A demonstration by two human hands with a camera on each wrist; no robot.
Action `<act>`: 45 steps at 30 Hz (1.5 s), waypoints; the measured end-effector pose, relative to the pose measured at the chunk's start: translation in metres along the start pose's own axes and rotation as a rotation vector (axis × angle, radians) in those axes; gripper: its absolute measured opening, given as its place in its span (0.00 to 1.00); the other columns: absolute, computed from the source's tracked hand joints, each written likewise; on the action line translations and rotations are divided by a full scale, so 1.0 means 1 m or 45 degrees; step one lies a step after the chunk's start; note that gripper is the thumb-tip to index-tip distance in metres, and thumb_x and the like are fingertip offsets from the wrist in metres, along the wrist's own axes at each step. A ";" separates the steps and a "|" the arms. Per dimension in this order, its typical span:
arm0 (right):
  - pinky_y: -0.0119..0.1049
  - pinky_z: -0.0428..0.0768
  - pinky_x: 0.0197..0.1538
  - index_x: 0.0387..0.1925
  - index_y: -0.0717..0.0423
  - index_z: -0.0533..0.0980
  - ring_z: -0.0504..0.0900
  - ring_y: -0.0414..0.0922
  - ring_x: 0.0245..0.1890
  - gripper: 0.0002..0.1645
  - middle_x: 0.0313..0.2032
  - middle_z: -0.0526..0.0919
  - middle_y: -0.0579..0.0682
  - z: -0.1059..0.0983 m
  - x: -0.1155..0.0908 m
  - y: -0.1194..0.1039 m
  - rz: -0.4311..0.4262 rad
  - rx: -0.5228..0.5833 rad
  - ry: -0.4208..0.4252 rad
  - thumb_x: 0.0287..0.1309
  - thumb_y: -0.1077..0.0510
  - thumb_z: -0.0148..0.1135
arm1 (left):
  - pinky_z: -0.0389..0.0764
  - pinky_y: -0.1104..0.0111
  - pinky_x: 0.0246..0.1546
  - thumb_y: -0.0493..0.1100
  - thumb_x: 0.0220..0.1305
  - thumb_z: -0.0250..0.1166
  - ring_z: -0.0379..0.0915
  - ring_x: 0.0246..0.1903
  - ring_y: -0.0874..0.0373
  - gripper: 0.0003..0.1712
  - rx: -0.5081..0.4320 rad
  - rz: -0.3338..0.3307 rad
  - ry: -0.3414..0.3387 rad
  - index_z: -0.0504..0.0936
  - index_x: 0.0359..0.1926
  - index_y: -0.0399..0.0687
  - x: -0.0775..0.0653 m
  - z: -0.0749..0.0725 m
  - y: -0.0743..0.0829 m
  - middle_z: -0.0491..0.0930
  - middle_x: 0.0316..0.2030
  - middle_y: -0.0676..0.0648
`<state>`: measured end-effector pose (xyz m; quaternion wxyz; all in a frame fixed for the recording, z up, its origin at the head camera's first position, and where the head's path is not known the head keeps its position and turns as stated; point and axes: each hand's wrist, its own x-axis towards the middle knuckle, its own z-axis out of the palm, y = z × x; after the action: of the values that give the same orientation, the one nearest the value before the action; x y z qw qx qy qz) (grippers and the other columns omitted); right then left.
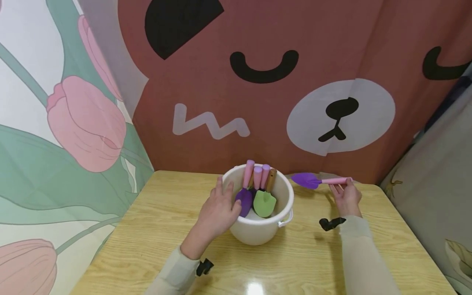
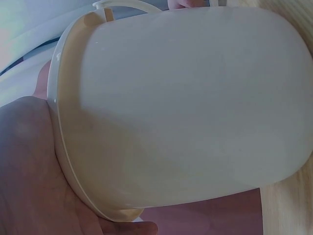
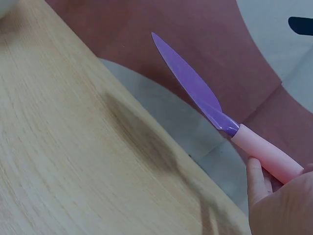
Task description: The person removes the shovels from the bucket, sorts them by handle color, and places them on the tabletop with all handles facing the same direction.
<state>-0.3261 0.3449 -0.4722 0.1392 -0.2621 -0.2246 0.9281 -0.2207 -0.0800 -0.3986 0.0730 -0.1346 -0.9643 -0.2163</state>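
Observation:
My right hand [image 1: 347, 198] holds a small purple trowel [image 1: 307, 180] by its pink handle, above the table's far edge, blade toward the left. The right wrist view shows the fingers on the handle [image 3: 268, 152] and the blade's shadow on the wood. My left hand [image 1: 218, 209] rests on the near left rim of a white bucket [image 1: 254, 231], fingers straight over the edge. Inside the bucket lean several garden tools, among them a purple trowel [image 1: 244, 202] and a green shovel [image 1: 264, 204] with a brown handle. Bucket wall fills the left wrist view.
The bucket stands upright on a wooden table [image 1: 169, 229], its white carrying handle [image 1: 287, 219] hanging at the right side. Behind the table's far edge hangs a brown curtain [image 1: 206, 86] with a bear print. A tulip-print curtain [image 1: 88, 123] hangs at the left.

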 end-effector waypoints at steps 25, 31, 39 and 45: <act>0.43 0.70 0.65 0.75 0.44 0.61 0.83 0.46 0.51 0.31 0.44 0.80 0.50 -0.010 0.013 0.014 0.032 -0.156 0.054 0.75 0.49 0.50 | 0.72 0.43 0.61 0.60 0.72 0.48 0.55 0.73 0.37 0.41 -0.011 -0.019 -0.020 0.58 0.78 0.44 -0.001 -0.002 0.001 0.40 0.79 0.32; 0.42 0.67 0.67 0.77 0.42 0.57 0.74 0.44 0.64 0.33 0.49 0.80 0.49 -0.014 0.017 0.016 0.062 -0.187 0.061 0.76 0.48 0.48 | 0.74 0.44 0.58 0.60 0.72 0.48 0.58 0.71 0.37 0.41 0.003 -0.011 0.002 0.60 0.78 0.44 -0.001 -0.001 0.001 0.42 0.79 0.32; 0.43 0.63 0.70 0.78 0.40 0.54 0.64 0.45 0.72 0.34 0.66 0.71 0.50 -0.015 0.023 0.018 0.074 -0.176 0.048 0.76 0.48 0.45 | 0.76 0.45 0.57 0.60 0.72 0.48 0.60 0.70 0.37 0.40 0.015 -0.010 0.018 0.61 0.77 0.44 0.000 0.001 0.001 0.42 0.79 0.32; 0.42 0.63 0.70 0.78 0.40 0.54 0.64 0.45 0.72 0.34 0.59 0.77 0.52 -0.016 0.021 0.019 0.084 -0.178 0.036 0.75 0.47 0.46 | 0.75 0.45 0.57 0.61 0.72 0.48 0.59 0.71 0.38 0.40 0.015 -0.013 0.009 0.60 0.78 0.45 0.000 0.001 0.000 0.42 0.79 0.33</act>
<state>-0.3377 0.3424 -0.5024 0.0930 -0.2916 -0.2781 0.9105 -0.2206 -0.0795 -0.3992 0.0762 -0.1284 -0.9659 -0.2113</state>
